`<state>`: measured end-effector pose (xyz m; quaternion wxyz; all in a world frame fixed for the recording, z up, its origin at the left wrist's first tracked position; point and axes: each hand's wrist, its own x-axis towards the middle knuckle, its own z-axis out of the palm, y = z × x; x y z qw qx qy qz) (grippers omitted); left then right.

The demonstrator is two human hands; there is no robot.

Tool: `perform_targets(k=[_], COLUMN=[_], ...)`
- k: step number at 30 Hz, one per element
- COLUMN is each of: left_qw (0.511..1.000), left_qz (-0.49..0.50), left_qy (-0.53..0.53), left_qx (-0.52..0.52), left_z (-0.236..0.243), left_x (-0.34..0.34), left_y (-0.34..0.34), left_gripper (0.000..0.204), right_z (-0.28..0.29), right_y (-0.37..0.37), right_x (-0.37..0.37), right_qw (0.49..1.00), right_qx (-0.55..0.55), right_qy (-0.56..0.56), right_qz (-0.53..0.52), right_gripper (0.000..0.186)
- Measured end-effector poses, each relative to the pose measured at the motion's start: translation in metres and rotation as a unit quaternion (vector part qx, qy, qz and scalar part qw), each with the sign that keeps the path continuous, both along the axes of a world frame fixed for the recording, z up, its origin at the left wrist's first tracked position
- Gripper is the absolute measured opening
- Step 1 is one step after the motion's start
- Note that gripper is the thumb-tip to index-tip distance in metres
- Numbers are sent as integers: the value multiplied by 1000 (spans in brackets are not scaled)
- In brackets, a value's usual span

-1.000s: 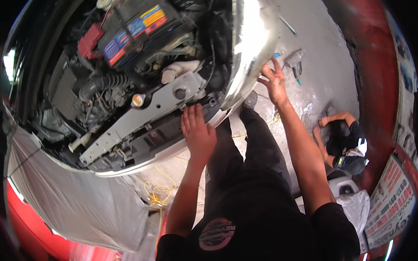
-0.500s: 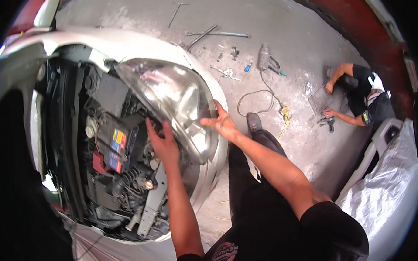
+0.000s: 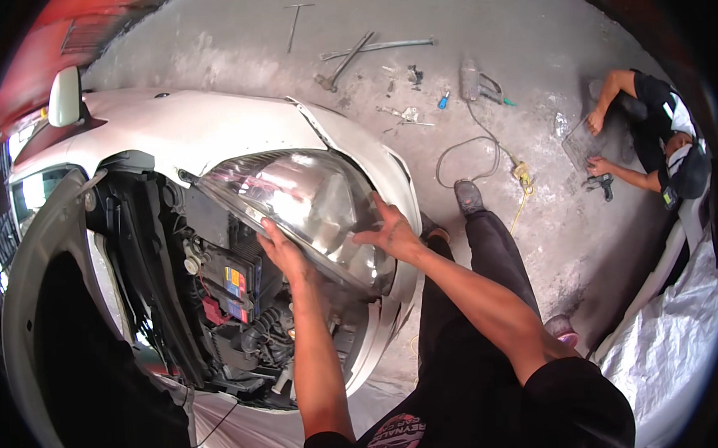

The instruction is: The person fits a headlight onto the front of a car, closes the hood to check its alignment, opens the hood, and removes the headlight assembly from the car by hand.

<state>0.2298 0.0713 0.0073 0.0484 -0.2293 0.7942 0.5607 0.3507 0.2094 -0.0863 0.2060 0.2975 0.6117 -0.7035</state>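
A large clear headlight (image 3: pixel 314 198) sits at the front corner of a white car (image 3: pixel 202 123). My left hand (image 3: pixel 288 257) is against its inner edge beside the engine bay, fingers along the rim. On the outer side, my right hand (image 3: pixel 393 234) grips the headlight with the thumb spread on the lens and the fingers at its edge. Between them, the two hands hold the headlight from opposite sides. The back of the headlight and its mounts are hidden. Below my left hand lies the open engine bay, with a black battery (image 3: pixel 231 277) in it.
The raised hood (image 3: pixel 44 262) stands on the left. Metal bars (image 3: pixel 379 47), a blue-handled tool (image 3: pixel 443 100) and a corded power tool (image 3: pixel 473 83) lie on the concrete floor. A co-worker (image 3: pixel 659 123) crouches at right, near silvery sheeting (image 3: pixel 668 339).
My left hand has moved from over the engine bay onto the headlight's inner edge. My right hand stays on the outer side. The whole view has shifted, showing more fender and hood.
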Motion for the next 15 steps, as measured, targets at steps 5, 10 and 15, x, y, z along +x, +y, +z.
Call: perform_targets(k=[5, 10, 15], left_qw=[998, 998, 988], left_qz=[41, -4, 19], left_qy=[9, 13, -14], left_qx=[-51, -63, -154], left_z=[-8, -3, -29], left_x=[-4, -3, 0], left_y=[-3, -18, -23], left_gripper=[76, 75, 84], right_z=[-3, 0, 7], right_y=[1, -4, 10], right_x=[-6, 1, -6], right_qw=[1000, 999, 999], right_qx=[1, 0, 9], right_qy=[16, 34, 34], right_qz=[-7, -11, 16], right_gripper=[118, 114, 112])
